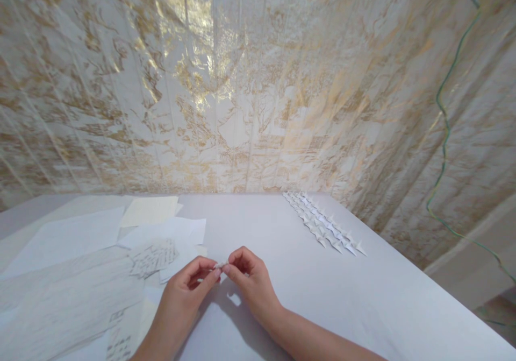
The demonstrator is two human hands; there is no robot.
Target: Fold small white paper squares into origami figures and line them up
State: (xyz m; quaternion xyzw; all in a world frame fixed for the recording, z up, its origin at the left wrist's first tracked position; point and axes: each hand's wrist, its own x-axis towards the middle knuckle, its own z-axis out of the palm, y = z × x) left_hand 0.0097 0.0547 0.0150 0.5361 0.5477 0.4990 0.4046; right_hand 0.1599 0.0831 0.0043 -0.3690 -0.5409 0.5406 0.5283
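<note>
Between my fingertips, just above the white table, is a small folded piece of white paper. My left hand pinches its left end with thumb and forefinger. On the other end, my right hand holds it in the same kind of pinch. Fingers cover most of the paper, so its full shape is hidden. Toward the back right, several small pointed folded-paper pieces stand in slanting rows.
Loose sheets of paper, some with writing, overlap across the table's left side. Cut printed pieces lie on them. A gold-patterned wall covering rises behind the table. A green cord hangs at the right, beyond the table's edge.
</note>
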